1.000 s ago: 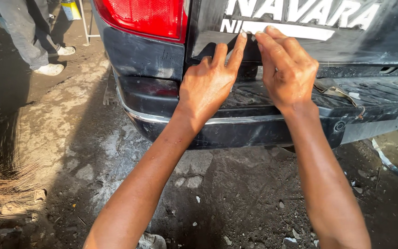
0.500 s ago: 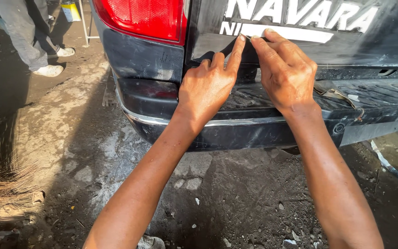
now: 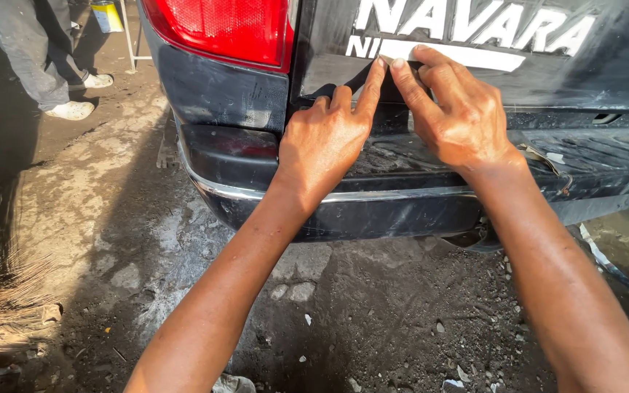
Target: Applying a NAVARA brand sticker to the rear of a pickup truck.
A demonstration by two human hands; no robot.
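- The left hand (image 3: 325,138) sits at the centre of the frame, its forearm rising from the bottom edge. Its index finger is stretched upward and its tip presses on the near end of a white strip (image 3: 449,54) stuck to the dark tailgate (image 3: 606,73) of a pickup truck.
- The other fingers of that hand are loosely curled against the lower edge of the tailgate; its grip is apart and closed on nothing.
- The right hand (image 3: 460,116) lies just right of centre, its forearm coming in from the lower right corner. Its index fingertip meets the left index fingertip at the same end of the strip, and the remaining fingers lie flat over the panel and the strip. This grip is also apart, pressing rather than clamping.
- The white strip runs across the upper middle of the frame, below a row of large white letters on the tailgate, and extends rightward past the right hand.
- A red tail light (image 3: 220,29) fills the upper left-centre.
- Below the hands a dark bumper (image 3: 373,211) with a bright metal trim line crosses the frame.
- The ground (image 3: 373,313) is wet, dark dirt strewn with small stones.
- In the upper left corner another person's legs (image 3: 34,51) stand in grey trousers and pale shoes.
- Straw-like bristles (image 3: 1,306) lie at the left edge.
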